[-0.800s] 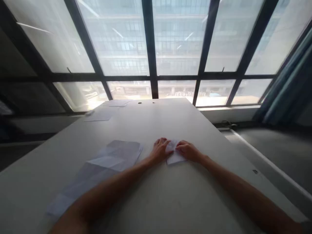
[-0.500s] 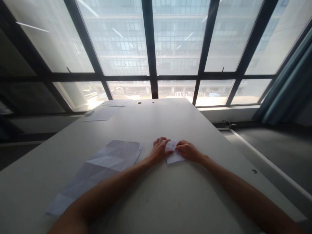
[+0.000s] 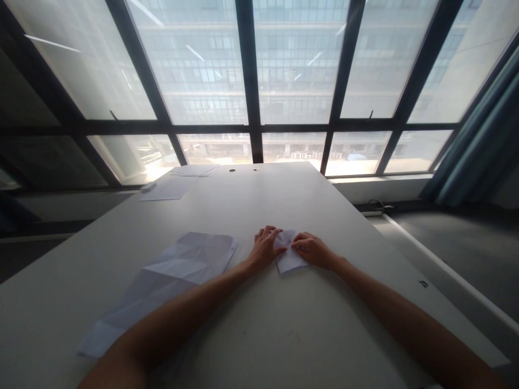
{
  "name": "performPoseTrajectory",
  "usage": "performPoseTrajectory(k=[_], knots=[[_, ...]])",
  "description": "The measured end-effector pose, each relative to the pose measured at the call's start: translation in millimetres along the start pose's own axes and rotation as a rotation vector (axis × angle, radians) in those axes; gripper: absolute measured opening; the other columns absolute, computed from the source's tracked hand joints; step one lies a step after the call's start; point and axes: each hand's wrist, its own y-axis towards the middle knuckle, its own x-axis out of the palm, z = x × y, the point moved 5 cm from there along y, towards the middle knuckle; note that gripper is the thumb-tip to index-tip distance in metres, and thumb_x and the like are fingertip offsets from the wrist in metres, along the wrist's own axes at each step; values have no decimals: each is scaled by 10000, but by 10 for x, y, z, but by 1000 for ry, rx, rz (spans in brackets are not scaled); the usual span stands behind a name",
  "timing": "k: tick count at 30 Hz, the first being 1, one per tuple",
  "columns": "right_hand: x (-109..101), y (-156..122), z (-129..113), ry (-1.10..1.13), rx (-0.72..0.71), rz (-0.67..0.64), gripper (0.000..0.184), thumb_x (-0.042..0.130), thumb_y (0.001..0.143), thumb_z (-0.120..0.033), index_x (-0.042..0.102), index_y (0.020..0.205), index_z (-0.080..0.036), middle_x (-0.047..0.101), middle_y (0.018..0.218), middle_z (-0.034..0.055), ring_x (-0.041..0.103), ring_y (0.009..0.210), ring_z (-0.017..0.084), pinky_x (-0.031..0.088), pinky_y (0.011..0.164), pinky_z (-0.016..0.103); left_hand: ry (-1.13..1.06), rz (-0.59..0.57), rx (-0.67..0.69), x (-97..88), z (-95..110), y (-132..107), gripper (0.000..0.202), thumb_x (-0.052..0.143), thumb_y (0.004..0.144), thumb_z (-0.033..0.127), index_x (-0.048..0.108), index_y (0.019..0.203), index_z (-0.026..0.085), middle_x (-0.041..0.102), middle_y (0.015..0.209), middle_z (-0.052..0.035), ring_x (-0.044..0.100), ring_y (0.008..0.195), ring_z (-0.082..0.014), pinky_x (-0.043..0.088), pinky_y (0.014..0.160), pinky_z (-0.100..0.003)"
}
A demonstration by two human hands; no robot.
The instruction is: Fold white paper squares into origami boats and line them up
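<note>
A small piece of folded white paper (image 3: 291, 261) lies on the white table between my hands. My left hand (image 3: 264, 244) is at its left side, with the fingers curled at the far edge and the thumb on the near part. From the right, my right hand (image 3: 311, 249) pinches the paper near its middle, fingertips pressed together. Creases run out from where the fingertips meet the sheet. The far right part of the paper is partly hidden by my fingers.
Large creased white sheets (image 3: 178, 270) lie to the left, partly beneath my left forearm in view. More flat paper (image 3: 164, 190) rests at the table's far left. The white table (image 3: 259, 205) reaches toward tall windows; a blue curtain (image 3: 478, 129) hangs at right.
Both hands stay in nearly the same place. The far part of the small paper shows more between my fingers, with creases fanning out from its middle.
</note>
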Motion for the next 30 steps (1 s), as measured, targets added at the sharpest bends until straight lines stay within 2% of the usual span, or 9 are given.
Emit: performPoseTrajectory(k=[5, 9, 12, 14, 17, 21, 25, 27, 30], knots=[[11, 4, 3, 4, 16, -10, 220, 574, 886, -192, 750, 1004, -255, 692, 1010, 61, 615, 957, 199, 470, 882, 332, -89, 91, -5, -50, 16, 30, 538, 770, 785, 289, 535, 1269, 275, 576, 1191, -65, 522, 1133, -280, 375, 1001, -467], [12, 15, -10, 18, 35, -16, 201, 583, 896, -240, 744, 1017, -249, 682, 1018, 67, 608, 955, 198, 457, 881, 325, -353, 113, 23, -68, 35, 50, 512, 679, 861, 289, 471, 1328, 258, 595, 1181, -68, 621, 980, -220, 467, 920, -409], [-6, 33, -17, 47, 73, -3, 240, 539, 936, -339, 746, 937, -219, 680, 988, 71, 604, 921, 197, 445, 853, 311, -605, 29, 95, -47, 97, 39, 552, 536, 955, 351, 312, 1452, 265, 573, 1270, -97, 674, 907, -181, 516, 858, -356], [-11, 48, 0, 88, 117, 0, 388, 451, 973, -409, 734, 822, -191, 677, 935, 75, 600, 861, 190, 442, 806, 299, -679, -63, 184, -28, 174, 15, 555, 470, 988, 360, 250, 1489, 266, 575, 1294, -107, 667, 1012, -198, 505, 910, -364], [-1, 69, 54, 202, 169, 13, 493, 390, 982, -444, 704, 721, -168, 674, 870, 70, 584, 759, 171, 435, 736, 282, -622, -130, 288, -26, 266, -22, 475, 449, 996, 328, 346, 1454, 257, 603, 1263, -93, 596, 1150, -220, 462, 994, -388], [16, 77, 171, 361, 274, 59, 360, 554, 867, -420, 697, 681, -147, 653, 709, 28, 535, 635, 150, 389, 597, 249, -462, -151, 336, -30, 318, -53, 381, 495, 960, 269, 491, 1341, 246, 547, 1291, -95, 538, 1190, -223, 433, 1035, -375], [-28, 13, 361, 555, 562, 174, 272, 637, 733, -384, 663, 622, -138, 552, 559, -23, 435, 525, 111, 277, 482, 225, -283, -165, 244, -9, 291, -54, 393, 605, 887, 275, 528, 1270, 235, 504, 1275, -100, 496, 1206, -238, 426, 1051, -388], [-90, -32, 447, 622, 653, 234, 266, 618, 721, -391, 649, 639, -140, 540, 549, -28, 422, 506, 106, 274, 466, 223, -213, -192, 208, 7, 283, -45, 317, 595, 893, 282, 568, 1207, 245, 545, 1218, -85, 513, 1162, -239, 434, 1034, -396], [-187, -95, 579, 664, 714, 251, 250, 588, 714, -387, 643, 706, -143, 552, 551, -24, 457, 500, 119, 319, 460, 226, -129, -201, 188, 2, 274, -17, 175, 527, 932, 285, 635, 1066, 249, 610, 1105, -65, 549, 1057, -229, 449, 985, -382]])
